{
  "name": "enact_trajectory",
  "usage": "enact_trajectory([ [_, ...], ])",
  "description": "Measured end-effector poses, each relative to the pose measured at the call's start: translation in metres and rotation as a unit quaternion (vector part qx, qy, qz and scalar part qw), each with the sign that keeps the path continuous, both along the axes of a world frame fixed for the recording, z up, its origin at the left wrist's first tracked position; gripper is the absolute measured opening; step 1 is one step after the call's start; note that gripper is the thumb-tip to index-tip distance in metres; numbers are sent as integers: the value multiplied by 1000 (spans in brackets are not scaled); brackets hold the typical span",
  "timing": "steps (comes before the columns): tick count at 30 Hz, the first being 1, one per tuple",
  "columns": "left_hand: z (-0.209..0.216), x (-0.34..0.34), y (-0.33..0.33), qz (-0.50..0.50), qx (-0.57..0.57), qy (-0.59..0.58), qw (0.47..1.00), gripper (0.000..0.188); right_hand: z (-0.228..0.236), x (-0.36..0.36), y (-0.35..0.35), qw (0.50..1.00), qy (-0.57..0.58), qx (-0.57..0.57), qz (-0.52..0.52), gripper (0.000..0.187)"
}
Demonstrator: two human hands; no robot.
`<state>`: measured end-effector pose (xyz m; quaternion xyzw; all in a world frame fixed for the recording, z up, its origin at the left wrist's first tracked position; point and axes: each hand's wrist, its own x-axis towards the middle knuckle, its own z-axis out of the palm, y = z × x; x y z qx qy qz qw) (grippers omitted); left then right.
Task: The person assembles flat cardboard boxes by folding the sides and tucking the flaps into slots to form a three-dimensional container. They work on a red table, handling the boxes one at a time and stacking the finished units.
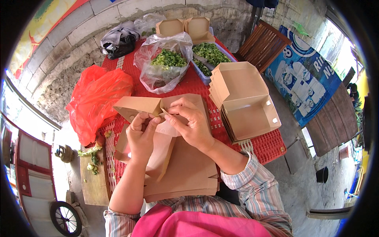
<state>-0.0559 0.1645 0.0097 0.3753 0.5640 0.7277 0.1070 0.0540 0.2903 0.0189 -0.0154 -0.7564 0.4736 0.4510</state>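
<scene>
A brown cardboard box blank, partly folded, is held over a red plastic table. My left hand pinches its flap from below left. My right hand grips the same flap from the right, fingertips meeting the left hand's. Under both hands lies a stack of flat brown box blanks at the table's near edge. To the right stands a stack of folded open boxes, nested together.
A clear plastic bag of chopped greens and a blue tray of greens sit at the back. A red plastic bag lies left. A wooden board with green scraps is lower left. A wooden chair stands beyond.
</scene>
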Motion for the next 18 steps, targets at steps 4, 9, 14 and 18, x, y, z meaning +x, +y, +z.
enact_trajectory([
  [4,1,3,2,44,-10,46,998,8,-3,-3,-8,1000,12,-13,-22,9],
  [9,0,3,-1,110,-59,151,981,9,-8,-5,-8,998,16,-10,-53,9],
  [14,-4,3,1,47,47,29,997,8,-3,-2,-9,999,25,17,-45,9],
  [18,-6,1,0,40,28,70,996,10,-3,-1,-10,998,30,23,-50,9],
])
